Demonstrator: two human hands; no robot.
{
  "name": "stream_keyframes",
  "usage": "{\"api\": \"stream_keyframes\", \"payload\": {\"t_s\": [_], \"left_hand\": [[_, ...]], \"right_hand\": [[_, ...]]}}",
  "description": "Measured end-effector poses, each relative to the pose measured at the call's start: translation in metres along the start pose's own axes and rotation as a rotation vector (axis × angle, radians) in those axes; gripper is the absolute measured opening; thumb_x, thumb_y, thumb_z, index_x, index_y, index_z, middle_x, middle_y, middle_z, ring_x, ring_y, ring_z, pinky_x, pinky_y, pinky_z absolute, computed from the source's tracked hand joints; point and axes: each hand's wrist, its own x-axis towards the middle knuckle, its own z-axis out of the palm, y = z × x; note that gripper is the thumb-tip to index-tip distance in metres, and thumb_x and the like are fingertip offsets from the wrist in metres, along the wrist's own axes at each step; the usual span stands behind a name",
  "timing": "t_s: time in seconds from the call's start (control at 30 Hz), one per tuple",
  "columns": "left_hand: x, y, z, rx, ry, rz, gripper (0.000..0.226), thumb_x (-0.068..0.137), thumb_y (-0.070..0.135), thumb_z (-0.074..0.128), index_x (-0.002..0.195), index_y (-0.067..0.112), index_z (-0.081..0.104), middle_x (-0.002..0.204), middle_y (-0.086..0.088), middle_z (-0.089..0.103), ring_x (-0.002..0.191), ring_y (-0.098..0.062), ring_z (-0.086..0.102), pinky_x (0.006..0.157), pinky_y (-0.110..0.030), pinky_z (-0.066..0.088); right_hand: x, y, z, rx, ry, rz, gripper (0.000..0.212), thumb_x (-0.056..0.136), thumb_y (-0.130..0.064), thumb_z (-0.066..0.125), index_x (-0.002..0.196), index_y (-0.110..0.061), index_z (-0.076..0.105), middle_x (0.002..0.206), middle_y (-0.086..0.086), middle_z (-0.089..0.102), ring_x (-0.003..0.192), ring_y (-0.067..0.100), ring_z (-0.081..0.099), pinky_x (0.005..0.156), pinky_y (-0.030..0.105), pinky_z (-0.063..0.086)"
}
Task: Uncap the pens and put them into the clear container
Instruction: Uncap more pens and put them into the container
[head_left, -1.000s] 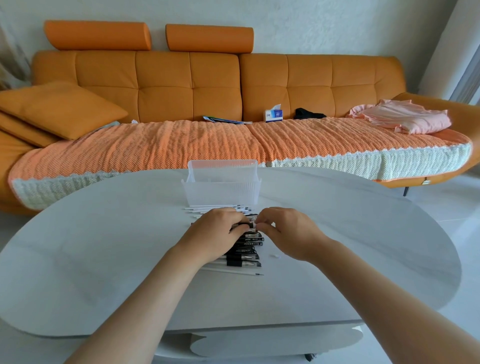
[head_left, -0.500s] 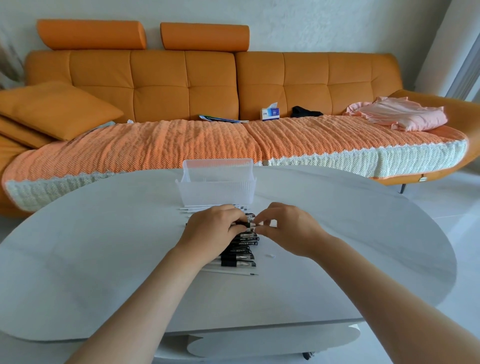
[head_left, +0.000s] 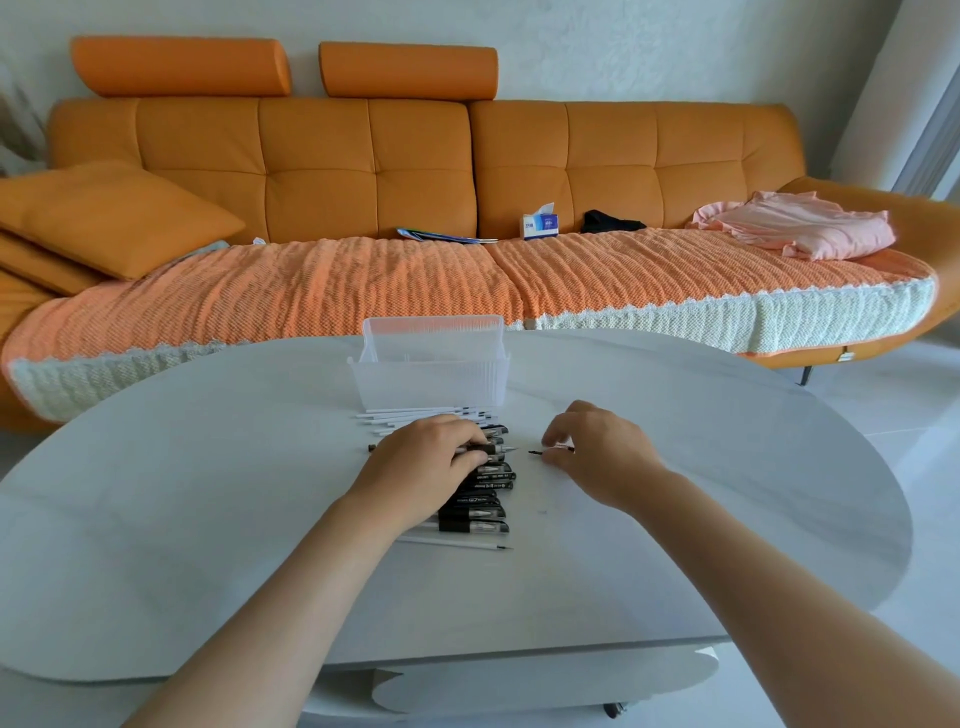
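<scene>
Black pens (head_left: 475, 512) lie side by side in a row on the big white oval table (head_left: 208, 493). The left hand (head_left: 431, 465) rests on the far part of this row. Its fingers are curled tight round one black plastic pen (head_left: 496, 449). The bare tip of that pen sticks out past the fingers and points to the right.

The right hand (head_left: 597, 457) is just beside it, to the right. Its thumb and first finger are pressed together on a small black pen cap (head_left: 535, 452). The other fingers are bent over it. The cap is off the pen, and a little bit of table shows between the cap and the pen tip.

The clear ribbed plastic container (head_left: 431, 382) stands on the table behind the pens, on the sofa side. Some thin white pens (head_left: 415, 415) lie flat between the container and the black row. One more thin white pen (head_left: 452, 543) lies at the near end of the row.

Behind the table is a long orange sofa (head_left: 363, 156) with a woven orange cover. On it sit an orange cushion (head_left: 104, 218), a small blue and white tissue box (head_left: 539, 222) and a folded pink cloth (head_left: 800, 231).
</scene>
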Motion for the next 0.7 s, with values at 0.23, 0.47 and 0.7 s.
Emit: {"api": "stream_keyframes", "payload": {"t_s": [0.23,0.47,0.7], "left_hand": [[0.000,-0.003,-0.001,-0.018,0.009,-0.004,0.016,0.092,0.039,0.060,0.103,0.031,0.068,0.100,0.015,0.065,0.094,-0.008,0.058,0.078,-0.031,0.049],[-0.005,-0.004,-0.003,-0.045,-0.001,0.008,0.016,0.093,0.037,0.060,0.104,0.029,0.068,0.099,0.016,0.065,0.087,-0.004,0.054,0.073,-0.024,0.044],[-0.009,-0.007,-0.009,-0.117,-0.036,0.008,0.017,0.093,0.036,0.059,0.104,0.027,0.069,0.094,0.014,0.063,0.083,-0.003,0.055,0.074,-0.024,0.046]], "right_hand": [[-0.006,-0.012,-0.007,0.163,0.043,-0.106,0.009,0.092,-0.038,0.063,0.101,-0.036,0.062,0.100,-0.018,0.064,0.084,0.006,0.056,0.063,0.021,0.041],[-0.007,-0.023,-0.005,0.223,0.030,-0.156,0.009,0.088,-0.043,0.066,0.091,-0.046,0.059,0.095,-0.020,0.062,0.073,-0.003,0.053,0.067,0.026,0.047],[-0.008,-0.041,-0.002,0.267,0.011,-0.201,0.011,0.091,-0.042,0.065,0.101,-0.038,0.067,0.095,-0.019,0.063,0.066,-0.005,0.051,0.066,0.024,0.043]]}}
